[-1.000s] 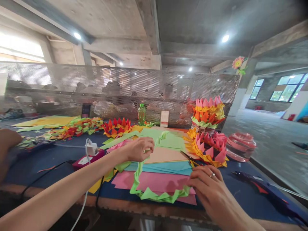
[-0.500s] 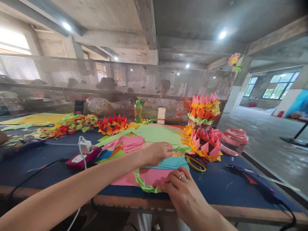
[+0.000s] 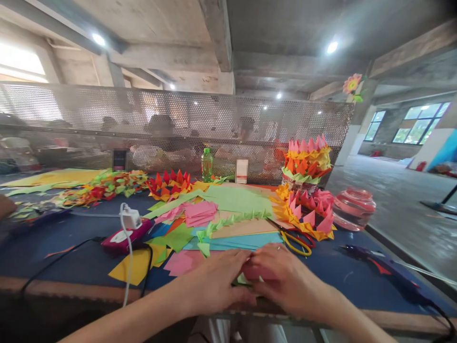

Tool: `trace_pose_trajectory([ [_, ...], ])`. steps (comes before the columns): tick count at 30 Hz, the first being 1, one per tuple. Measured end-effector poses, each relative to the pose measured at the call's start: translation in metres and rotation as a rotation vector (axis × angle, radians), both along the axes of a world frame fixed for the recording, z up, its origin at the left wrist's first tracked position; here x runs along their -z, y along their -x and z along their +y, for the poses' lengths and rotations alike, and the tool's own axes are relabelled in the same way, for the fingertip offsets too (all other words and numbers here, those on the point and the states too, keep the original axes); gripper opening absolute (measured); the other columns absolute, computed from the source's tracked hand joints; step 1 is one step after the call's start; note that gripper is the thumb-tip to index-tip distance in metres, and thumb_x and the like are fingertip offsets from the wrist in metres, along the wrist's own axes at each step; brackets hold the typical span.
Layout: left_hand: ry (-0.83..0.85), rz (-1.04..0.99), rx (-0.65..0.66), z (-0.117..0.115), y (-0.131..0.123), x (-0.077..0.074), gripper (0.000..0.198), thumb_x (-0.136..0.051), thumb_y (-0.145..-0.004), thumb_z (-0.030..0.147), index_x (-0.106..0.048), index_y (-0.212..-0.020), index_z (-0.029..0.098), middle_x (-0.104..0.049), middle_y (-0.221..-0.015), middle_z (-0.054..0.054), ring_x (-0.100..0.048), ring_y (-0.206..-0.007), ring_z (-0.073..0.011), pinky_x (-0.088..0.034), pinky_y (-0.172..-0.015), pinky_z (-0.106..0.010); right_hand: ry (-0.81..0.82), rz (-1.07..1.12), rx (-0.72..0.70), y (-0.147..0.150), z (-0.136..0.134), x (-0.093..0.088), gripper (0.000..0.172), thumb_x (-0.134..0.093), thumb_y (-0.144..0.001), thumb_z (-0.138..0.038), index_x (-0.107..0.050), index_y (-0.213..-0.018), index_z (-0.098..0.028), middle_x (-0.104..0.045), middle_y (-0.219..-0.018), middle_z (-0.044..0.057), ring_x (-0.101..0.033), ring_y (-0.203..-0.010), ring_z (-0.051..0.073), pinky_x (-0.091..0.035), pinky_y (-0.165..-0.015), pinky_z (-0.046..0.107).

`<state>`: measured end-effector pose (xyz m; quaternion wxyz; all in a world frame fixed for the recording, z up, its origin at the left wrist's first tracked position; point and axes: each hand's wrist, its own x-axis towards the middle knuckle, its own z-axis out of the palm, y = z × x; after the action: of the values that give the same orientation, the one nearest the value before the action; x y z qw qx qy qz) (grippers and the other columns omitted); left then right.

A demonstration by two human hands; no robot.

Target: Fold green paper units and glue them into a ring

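Observation:
My left hand (image 3: pixel 216 278) and my right hand (image 3: pixel 285 276) meet at the front edge of the table, their fingers curled round a small light green paper piece (image 3: pixel 243 279). The fingers hide most of this piece. Pink paper (image 3: pixel 182 263) lies under and beside my left hand. Just beyond my hands, a chain of folded light green paper (image 3: pixel 237 220) stretches across a tan sheet (image 3: pixel 239 229) and blue sheets (image 3: pixel 232 242), its left end hanging toward me. Yellow-handled scissors (image 3: pixel 296 243) rest to the right of the sheets.
A purple power strip (image 3: pixel 124 237) with a white charger and cables sits left, a glue gun (image 3: pixel 382 269) right. Folded paper crowns (image 3: pixel 310 214), a pink-tinted jar (image 3: pixel 354 209), a green bottle (image 3: pixel 206 165) and a pile of paper scraps (image 3: pixel 107 188) stand around. A perforated metal screen (image 3: pixel 200 114) backs the table.
My left hand has come back from the stacked sheets to join my right at the table edge. The green chain, earlier hanging near my right hand, now lies farther back across the sheets.

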<state>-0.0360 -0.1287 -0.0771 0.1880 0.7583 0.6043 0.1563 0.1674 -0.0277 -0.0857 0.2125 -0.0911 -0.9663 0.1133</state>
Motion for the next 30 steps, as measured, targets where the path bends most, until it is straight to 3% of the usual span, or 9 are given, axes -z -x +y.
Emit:
trace_pose_trajectory([
  [2, -0.010, 0.044, -0.051, -0.002, -0.004, 0.010, 0.052, -0.073, -0.081, 0.044, -0.056, -0.124, 0.022, -0.064, -0.122, -0.010, -0.059, -0.113, -0.0326, -0.046, -0.093, -0.041, 0.057, 0.061, 0.056, -0.004, 0.024, -0.013, 0.021, -0.056, -0.096, -0.034, -0.065, -0.112, -0.023, -0.070, -0.109, 0.006, -0.065, -0.101, 0.019, -0.051, -0.089, 0.028],
  [5, -0.034, 0.096, -0.038, 0.000, -0.013, 0.019, 0.058, -0.071, -0.083, 0.036, -0.050, -0.134, 0.020, -0.057, -0.136, -0.014, -0.052, -0.125, -0.0353, -0.041, -0.102, -0.047, 0.014, 0.081, 0.199, 0.004, 0.076, -0.022, 0.025, -0.043, -0.103, -0.031, -0.064, -0.110, -0.019, -0.068, -0.110, 0.009, -0.064, -0.105, 0.021, -0.052, -0.091, 0.033],
  [7, -0.037, 0.145, 0.004, 0.001, -0.024, 0.021, 0.055, -0.069, -0.083, 0.033, -0.050, -0.133, 0.019, -0.055, -0.137, -0.015, -0.051, -0.125, -0.0368, -0.042, -0.102, -0.050, -0.038, 0.049, 0.295, 0.017, 0.111, -0.019, 0.021, -0.051, -0.101, -0.030, -0.064, -0.110, -0.017, -0.067, -0.112, 0.009, -0.064, -0.105, 0.022, -0.051, -0.094, 0.041],
  [9, -0.040, 0.199, 0.036, 0.002, -0.036, 0.021, 0.050, -0.067, -0.084, 0.032, -0.052, -0.129, 0.017, -0.059, -0.130, -0.016, -0.054, -0.119, -0.0372, -0.044, -0.099, -0.053, -0.087, -0.020, 0.344, 0.033, 0.137, -0.011, 0.027, -0.060, -0.097, -0.033, -0.062, -0.119, -0.017, -0.063, -0.122, 0.008, -0.064, -0.105, 0.023, -0.054, -0.090, 0.045],
  [13, -0.082, 0.281, 0.109, 0.005, -0.055, 0.024, 0.048, -0.064, -0.084, 0.030, -0.051, -0.128, 0.014, -0.063, -0.117, -0.017, -0.061, -0.103, -0.0354, -0.050, -0.087, -0.050, -0.155, -0.162, 0.369, 0.057, 0.158, 0.005, 0.032, -0.061, -0.097, -0.033, -0.059, -0.125, -0.017, -0.061, -0.127, 0.009, -0.063, -0.106, 0.024, -0.055, -0.089, 0.045],
  [19, -0.158, 0.332, 0.184, 0.009, -0.054, 0.031, 0.014, -0.056, -0.089, 0.025, -0.063, -0.097, 0.017, -0.065, -0.099, -0.014, -0.064, -0.089, -0.0293, -0.052, -0.079, -0.044, -0.226, -0.287, 0.447, 0.059, 0.141, -0.001, 0.029, -0.060, -0.097, -0.033, -0.060, -0.123, -0.018, -0.062, -0.124, 0.009, -0.065, -0.103, 0.022, -0.056, -0.087, 0.043],
  [25, -0.250, 0.326, 0.105, 0.007, -0.044, 0.012, 0.018, -0.050, -0.097, 0.020, -0.065, -0.089, 0.017, -0.065, -0.094, -0.007, -0.062, -0.089, -0.0234, -0.052, -0.080, -0.037, -0.310, -0.321, 0.557, 0.028, 0.092, -0.025, 0.027, -0.061, -0.097, -0.033, -0.062, -0.119, -0.016, -0.064, -0.120, 0.008, -0.065, -0.102, 0.022, -0.055, -0.088, 0.044],
  [30, -0.316, 0.418, 0.016, 0.011, -0.029, -0.002, 0.017, -0.050, -0.094, 0.012, -0.066, -0.089, 0.016, -0.064, -0.097, -0.008, -0.061, -0.090, -0.0238, -0.050, -0.083, -0.039, -0.308, -0.290, 0.703, -0.017, 0.043, -0.016, 0.018, -0.052, -0.095, -0.018, -0.069, -0.100, -0.015, -0.073, -0.098, 0.010, -0.067, -0.100, 0.029, -0.048, -0.091, 0.046],
])
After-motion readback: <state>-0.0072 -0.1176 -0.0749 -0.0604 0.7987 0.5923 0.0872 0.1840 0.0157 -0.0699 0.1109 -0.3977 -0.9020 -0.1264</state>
